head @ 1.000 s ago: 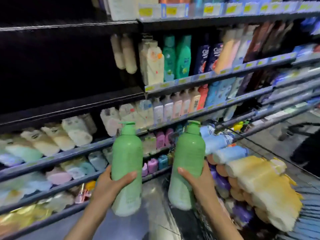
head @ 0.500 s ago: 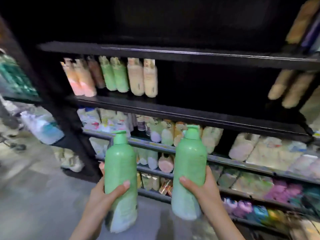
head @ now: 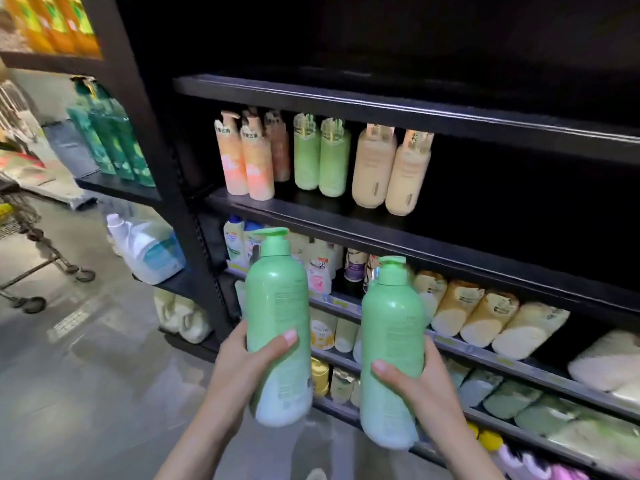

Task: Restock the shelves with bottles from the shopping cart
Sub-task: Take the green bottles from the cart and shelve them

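Shopping cart (head: 24, 237) stands on the floor at far left, well apart from the black shelves (head: 346, 216). Left hand (head: 246, 362) grips a green pump bottle (head: 278, 323) upright, thumb across its front. Right hand (head: 415, 382) grips a second green pump bottle (head: 393, 348), held slightly lower. Matching green bottles (head: 320, 157) stand on the shelf above.

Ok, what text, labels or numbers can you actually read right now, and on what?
Nothing reads reliably.
Peach pump bottles: characters on neck tags, too blurred.
Green bottle in the left hand: fine back-label print, too small.
Green bottle in the right hand: print too faint.
White bottle on the lower shelf: red lettering, blurred.
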